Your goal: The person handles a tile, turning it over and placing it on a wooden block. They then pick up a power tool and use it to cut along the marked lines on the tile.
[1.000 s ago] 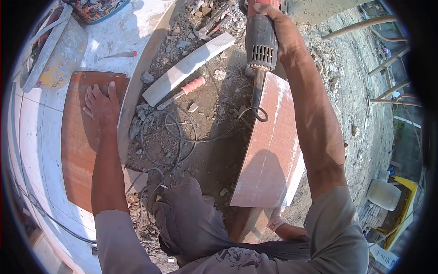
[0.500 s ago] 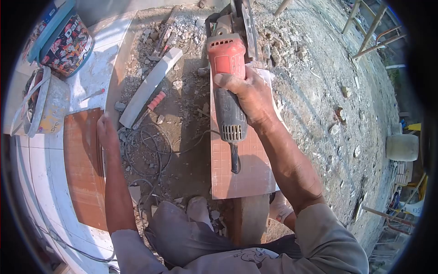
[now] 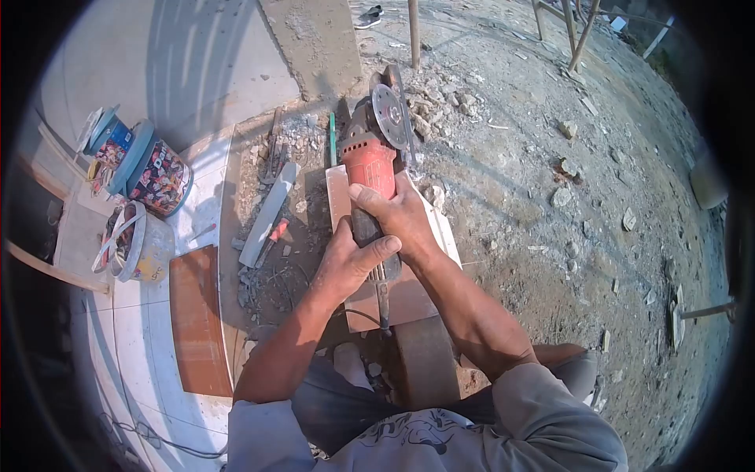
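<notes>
Both hands are wrapped around a red and black angle grinder [image 3: 370, 167], its bare cutting disc [image 3: 388, 116] facing away from me at the far end. My right hand [image 3: 403, 219] grips the body just behind the red housing, thumb across the top. Lower down, my left hand [image 3: 350, 258] is closed on the black rear part, its fingers partly hidden underneath. Beneath the tool lies a reddish-brown tile [image 3: 409, 300], resting near me on a block [image 3: 425, 358]. Whether the disc touches the tile cannot be seen.
More brown tiles [image 3: 197, 315] stand at left on the white tiled ledge [image 3: 145, 346]. Buckets [image 3: 161, 179] are behind them. A pale strip [image 3: 267, 216] and a red-handled tool [image 3: 278, 230] lie among rubble. Broken stones [image 3: 562, 197] cover the ground at right.
My left hand has left the stacked tiles at left and come onto the grinder's rear. The grinder's disc side has turned into view, and my head view has shifted.
</notes>
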### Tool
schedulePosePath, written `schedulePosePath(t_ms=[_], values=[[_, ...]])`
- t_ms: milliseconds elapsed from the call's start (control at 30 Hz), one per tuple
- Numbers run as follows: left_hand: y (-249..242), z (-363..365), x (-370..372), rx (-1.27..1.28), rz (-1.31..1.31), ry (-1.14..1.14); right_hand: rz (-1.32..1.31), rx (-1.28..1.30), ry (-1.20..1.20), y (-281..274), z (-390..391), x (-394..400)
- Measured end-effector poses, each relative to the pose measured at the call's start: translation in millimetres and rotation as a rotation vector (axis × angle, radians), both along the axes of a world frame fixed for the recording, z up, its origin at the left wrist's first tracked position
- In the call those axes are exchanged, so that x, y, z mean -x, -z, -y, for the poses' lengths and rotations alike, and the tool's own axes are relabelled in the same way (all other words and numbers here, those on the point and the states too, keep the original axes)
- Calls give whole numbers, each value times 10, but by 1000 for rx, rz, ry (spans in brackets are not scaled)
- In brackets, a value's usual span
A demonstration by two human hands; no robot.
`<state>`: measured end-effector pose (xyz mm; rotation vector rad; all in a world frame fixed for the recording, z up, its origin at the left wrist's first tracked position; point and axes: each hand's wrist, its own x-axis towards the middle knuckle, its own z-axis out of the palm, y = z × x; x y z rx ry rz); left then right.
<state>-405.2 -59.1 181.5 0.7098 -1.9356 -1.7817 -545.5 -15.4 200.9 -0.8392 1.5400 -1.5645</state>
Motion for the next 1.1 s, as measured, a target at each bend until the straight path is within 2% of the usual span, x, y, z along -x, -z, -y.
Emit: schedulePosePath(t_ms=[33,67,100,133,167,200,233,300,433,500,567,633,667,700,733,767,833,900,967,1033,1100], values=[[-39,-156,20,2,3,1,124,57,-16,27,-132,22],[-89,-308,43,-70,-72,-4,195,203,97,114,-233,1],[-134,-462,66,-145,-147,-7,197,204,98,116,-392,16],[-157,-625,85,-146,-142,-6,410,279,4,123,-569,35],[-175,-781,97,-269,-178,32,624,355,-90,146,-744,54],[-186,-920,99,-390,-210,71,845,236,-214,259,-912,102],[-158,-1063,73,-391,-195,75,857,242,-207,382,-1017,119],[-31,-1306,20,-542,-185,106,1095,287,-315,599,-1184,155],[300,-1575,4,-699,-114,214,953,168,-140,921,-1554,213],[384,-1667,89,-585,19,52,949,116,-122,1056,-1601,343],[409,-1757,104,-522,52,32,590,-10,53,936,-1682,389],[596,-2002,182,-208,79,66,185,-240,81,694,-1869,440],[751,-2182,236,-55,98,-34,156,-211,122,1007,-1846,489],[888,-2284,302,108,108,-121,30,-301,168,1008,-1924,509],[941,-2275,344,-57,209,39,-12,-294,154,983,-2006,487],[1015,-2366,367,-70,190,47,-60,-292,139,952,-2117,458],[1155,-2554,404,-150,52,-8,-100,-311,128,951,-2253,421],[1150,-2553,374,-166,50,-44,-112,-315,126,965,-2290,376],[1023,-2408,296,-336,-127,166,-24,-303,193,993,-2284,297],[967,-2285,232,-354,-151,211,52,-216,241,1071,-2237,208],[934,-2222,202,-390,-187,235,287,-88,366,1061,-2260,115]])
